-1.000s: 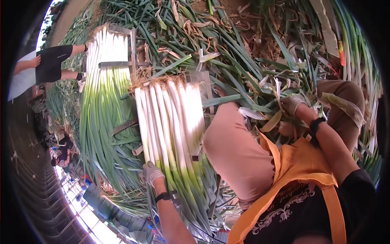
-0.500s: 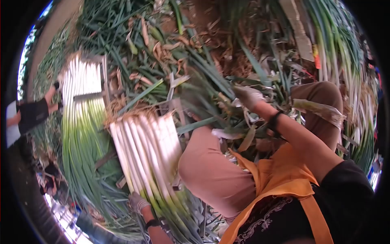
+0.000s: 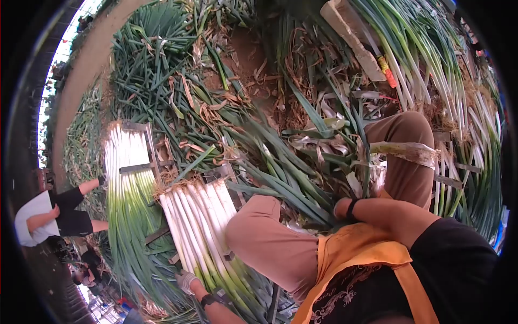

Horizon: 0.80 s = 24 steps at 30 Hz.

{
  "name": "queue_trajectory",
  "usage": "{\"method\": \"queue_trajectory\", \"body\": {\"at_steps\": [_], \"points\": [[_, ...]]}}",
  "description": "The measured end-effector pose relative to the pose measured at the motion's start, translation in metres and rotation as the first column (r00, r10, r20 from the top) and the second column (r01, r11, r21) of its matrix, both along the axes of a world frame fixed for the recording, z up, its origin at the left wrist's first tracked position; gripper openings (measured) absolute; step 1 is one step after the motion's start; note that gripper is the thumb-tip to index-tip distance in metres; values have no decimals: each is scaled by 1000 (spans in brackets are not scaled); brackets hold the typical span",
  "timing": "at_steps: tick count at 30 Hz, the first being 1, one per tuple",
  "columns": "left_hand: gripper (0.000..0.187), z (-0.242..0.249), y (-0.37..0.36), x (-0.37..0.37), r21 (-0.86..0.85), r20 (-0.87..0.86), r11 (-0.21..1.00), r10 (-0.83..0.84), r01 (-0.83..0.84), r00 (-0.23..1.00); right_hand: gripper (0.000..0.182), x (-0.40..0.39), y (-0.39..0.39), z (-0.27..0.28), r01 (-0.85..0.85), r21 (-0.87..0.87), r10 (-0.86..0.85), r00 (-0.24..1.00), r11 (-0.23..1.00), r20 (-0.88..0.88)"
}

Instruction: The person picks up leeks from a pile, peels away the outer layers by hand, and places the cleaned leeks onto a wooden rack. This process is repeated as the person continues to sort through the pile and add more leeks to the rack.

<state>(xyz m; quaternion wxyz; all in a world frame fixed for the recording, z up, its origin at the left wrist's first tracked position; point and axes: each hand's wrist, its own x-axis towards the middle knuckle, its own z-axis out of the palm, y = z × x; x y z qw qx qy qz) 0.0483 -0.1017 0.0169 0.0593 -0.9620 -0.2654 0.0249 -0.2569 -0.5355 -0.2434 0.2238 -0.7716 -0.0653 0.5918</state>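
My left hand [image 3: 186, 282], in a grey and white glove, lies at the left edge of a bundle of green onions [image 3: 197, 216] whose white stalks rest side by side in a frame. Its fingers are partly hidden against the green leaves. Close to my lap, my right hand [image 3: 340, 208] is mostly hidden among long green leaves [image 3: 294, 183], below my bent knee. What it holds, if anything, cannot be made out.
A second framed bundle [image 3: 128, 156] lies farther left, with a person in shorts [image 3: 73, 216] beyond it. More onions [image 3: 421, 59] are stacked at the right, near a pale board [image 3: 353, 40]. Loose leaves and dry husks cover the ground.
My right hand has come back toward my lap, in among the leaves. My left hand stays beside the near bundle. The view has shifted, showing more of the other person.
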Motion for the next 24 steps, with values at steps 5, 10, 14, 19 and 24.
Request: {"method": "queue_trajectory", "body": {"at_steps": [5,10,14,19,24], "points": [[29,37,-152,-3,-459,482,791,-161,404,861,23,26,-7,40,29,0,-29,995,1000,97],[27,32,-325,6,-887,386,123,-331,445,861,22,113,-74,54,456,202,-498,772,867,395],[23,-73,-394,19,-879,333,156,-476,450,814,26,199,-112,21,650,406,-742,395,642,542],[34,-78,-426,7,-866,220,200,-671,459,708,30,249,-127,-84,704,586,-916,311,402,255],[30,-85,-436,27,-926,220,152,-527,346,821,30,227,-78,-42,765,456,-889,365,456,276]]}}
